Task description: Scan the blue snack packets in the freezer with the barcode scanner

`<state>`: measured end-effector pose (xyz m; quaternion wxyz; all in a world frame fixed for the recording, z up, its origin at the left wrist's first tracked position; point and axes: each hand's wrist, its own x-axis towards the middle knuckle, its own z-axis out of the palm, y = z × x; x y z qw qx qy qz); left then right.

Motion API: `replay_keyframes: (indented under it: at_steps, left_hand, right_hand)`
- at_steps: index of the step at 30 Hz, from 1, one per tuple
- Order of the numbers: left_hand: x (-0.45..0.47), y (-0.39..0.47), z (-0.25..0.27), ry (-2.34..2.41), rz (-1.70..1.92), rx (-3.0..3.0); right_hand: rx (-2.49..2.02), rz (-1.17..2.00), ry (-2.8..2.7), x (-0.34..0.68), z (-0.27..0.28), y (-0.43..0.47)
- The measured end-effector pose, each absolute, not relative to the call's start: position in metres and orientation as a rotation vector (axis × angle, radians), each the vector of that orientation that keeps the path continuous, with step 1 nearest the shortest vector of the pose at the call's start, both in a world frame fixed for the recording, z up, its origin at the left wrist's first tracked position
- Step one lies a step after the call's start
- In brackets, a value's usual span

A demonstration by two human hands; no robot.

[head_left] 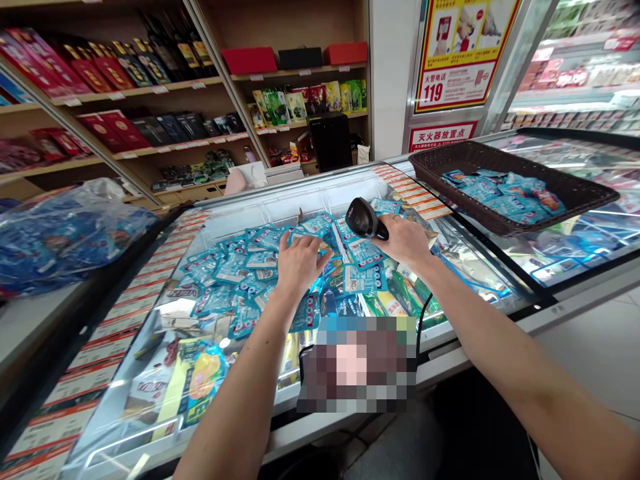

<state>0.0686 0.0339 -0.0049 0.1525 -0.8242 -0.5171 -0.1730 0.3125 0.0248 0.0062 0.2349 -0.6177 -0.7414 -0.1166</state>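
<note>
Several small blue snack packets [245, 260] lie spread over the glass top of a freezer chest [240, 212]. My left hand [299, 263] rests among the packets, its fingers reaching forward and the thumb held apart. What lies beneath its palm is partly hidden. In my right hand [406, 239] is a black barcode scanner [362, 217], gripped by its handle, with the head pointing left over the packets. A dark cable [425, 313] hangs down below my right wrist.
A brown woven basket [520, 153] holding more blue packets stands at the right on the freezer. To the left lies a clear plastic bag [65, 233] of blue packets. A pixelated patch [360, 367] covers something at the near edge. Stocked shelves [165, 90] stand behind.
</note>
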Motion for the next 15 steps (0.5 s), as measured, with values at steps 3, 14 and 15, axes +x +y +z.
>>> replay_keyframes:
  at_steps: [3,14,15]
  left_hand:
    - [0.073,0.035,-0.006,-1.465,-0.506,-2.407]
    - [0.083,0.039,-0.014,-1.450,-0.508,-2.669]
    - [0.086,0.038,-0.014,-1.491,-0.518,-2.645]
  right_hand:
    - [-1.713,-0.309,-2.030,0.312,0.006,0.025]
    - [-1.696,-0.304,-2.044,0.313,0.006,0.025]
    - [-1.694,-0.308,-2.044,0.312,0.006,0.025]
